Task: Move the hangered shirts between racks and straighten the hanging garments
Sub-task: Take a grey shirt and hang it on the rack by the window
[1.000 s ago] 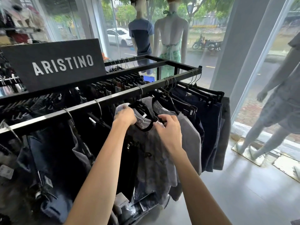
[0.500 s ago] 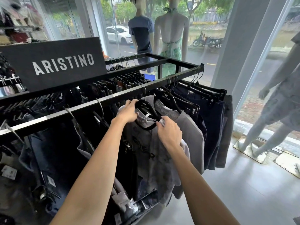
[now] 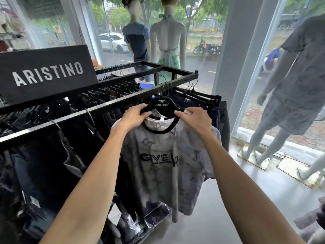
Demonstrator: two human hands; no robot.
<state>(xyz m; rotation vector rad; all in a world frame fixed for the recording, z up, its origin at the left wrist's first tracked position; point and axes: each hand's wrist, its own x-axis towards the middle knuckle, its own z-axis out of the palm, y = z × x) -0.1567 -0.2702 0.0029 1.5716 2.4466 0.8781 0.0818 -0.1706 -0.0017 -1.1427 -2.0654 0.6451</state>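
Note:
A grey tie-dye T-shirt (image 3: 163,166) with black lettering and a black collar hangs on a black hanger (image 3: 162,103), front turned toward me. The hanger's hook sits at the black rack rail (image 3: 73,117). My left hand (image 3: 132,117) grips the hanger's left arm and the shirt's shoulder. My right hand (image 3: 195,118) holds the hanger's right arm and shoulder. Dark garments (image 3: 44,164) hang along the rail to the left, and navy garments (image 3: 216,118) hang just behind the shirt on the right.
A black sign (image 3: 45,73) stands on the rack top. Two mannequins (image 3: 153,41) stand behind the rack at the shop window. Another mannequin (image 3: 292,95) in grey stands at the right on a floor plate. A white pillar (image 3: 241,50) rises behind the rack's end.
The grey shirt has swung from side-on to face me and sits nearer the rail's right end. Both hands moved from its collar out to the hanger's two shoulders.

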